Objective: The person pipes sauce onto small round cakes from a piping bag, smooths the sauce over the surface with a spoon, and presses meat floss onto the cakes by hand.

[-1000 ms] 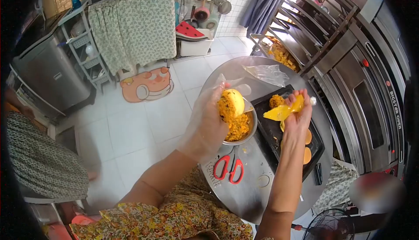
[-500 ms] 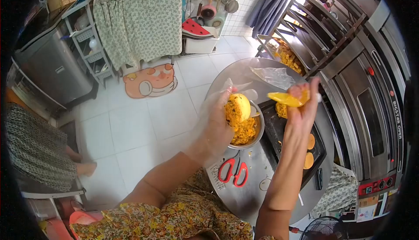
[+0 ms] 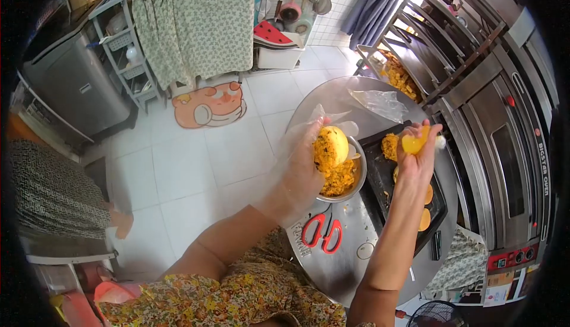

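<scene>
My left hand point(image 3: 300, 163), in a clear plastic glove, holds a round pale-yellow bun point(image 3: 336, 143) whose near side is coated with orange crumbly filling. Directly beneath it is a metal bowl point(image 3: 360, 178) with more orange filling point(image 3: 337, 179). My bare right hand point(image 3: 417, 155) grips a yellow piping bag point(image 3: 414, 143) over a black tray point(image 3: 440, 199). On that tray lie a filling-coated bun point(image 3: 389, 147) and several plain round ones point(image 3: 424, 219). Red-handled scissors point(image 3: 322, 235) lie on the round metal table point(image 3: 332, 273) near the bowl.
A clear plastic bag point(image 3: 380, 105) lies at the table's far side. Ovens point(image 3: 504, 149) and a tray rack point(image 3: 439, 48) stand at the right. Another person's patterned clothing point(image 3: 53, 190) and foot show at the left. A fan point(image 3: 436, 315) is at the bottom right.
The yellow piping bag was stretched out to the left of my right hand and now sits mostly within its fingers. My left hand still holds the bun above the bowl. The view has shifted slightly.
</scene>
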`<state>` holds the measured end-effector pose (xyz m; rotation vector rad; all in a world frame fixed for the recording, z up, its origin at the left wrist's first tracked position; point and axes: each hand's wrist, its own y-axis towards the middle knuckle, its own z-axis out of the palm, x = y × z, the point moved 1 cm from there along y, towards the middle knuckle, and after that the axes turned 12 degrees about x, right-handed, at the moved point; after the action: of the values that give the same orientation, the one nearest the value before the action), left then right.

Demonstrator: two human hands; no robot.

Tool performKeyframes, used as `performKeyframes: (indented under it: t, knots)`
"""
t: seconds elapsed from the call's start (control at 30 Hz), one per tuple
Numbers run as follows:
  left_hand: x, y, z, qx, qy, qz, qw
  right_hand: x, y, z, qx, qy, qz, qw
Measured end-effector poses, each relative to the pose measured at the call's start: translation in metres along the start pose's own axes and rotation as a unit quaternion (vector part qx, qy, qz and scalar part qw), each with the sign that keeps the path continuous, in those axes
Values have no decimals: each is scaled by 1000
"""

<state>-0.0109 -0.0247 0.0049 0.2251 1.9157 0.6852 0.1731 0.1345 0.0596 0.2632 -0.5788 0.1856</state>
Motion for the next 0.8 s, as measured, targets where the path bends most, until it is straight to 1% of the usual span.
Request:
performKeyframes:
  t: [0.07,0.1,0.2,0.23,0.27,0.33,0.47,0.53,0.63,0.7,0.77,0.8]
  knots:
    - [12,-3,11,11,-69,-5,998,-1,-12,22,10,-68,25,997]
    - [13,-2,16,12,-110,-6,994,-7,-18,41,-27,-101,9,994]
    - [4,4,22,14,-245,-6,970,-18,-33,74,-2,-254,-5,967]
    - [-2,4,17,26,-261,9,965,-23,-39,91,-11,-271,-30,962]
    - [-10,3,10,40,-277,23,960,-26,-42,98,3,-290,-39,956]
    - [-21,5,4,58,-316,5,947,-28,-47,108,30,-328,-61,942]
    - [-31,12,-1,70,-397,-121,907,-31,-50,112,99,-384,-142,907]
    - [-36,14,-2,65,-444,-155,880,-31,-53,117,106,-409,-164,891]
    - [-37,15,-1,57,-522,-160,836,-32,-58,123,116,-446,-185,868]
    - [-25,13,2,68,-564,-161,807,-34,-61,123,123,-467,-190,855]
    - [26,10,30,85,-565,-110,813,-37,-63,120,131,-486,-192,843]
    - [30,11,34,82,-562,-105,816,-38,-62,118,134,-503,-204,829]
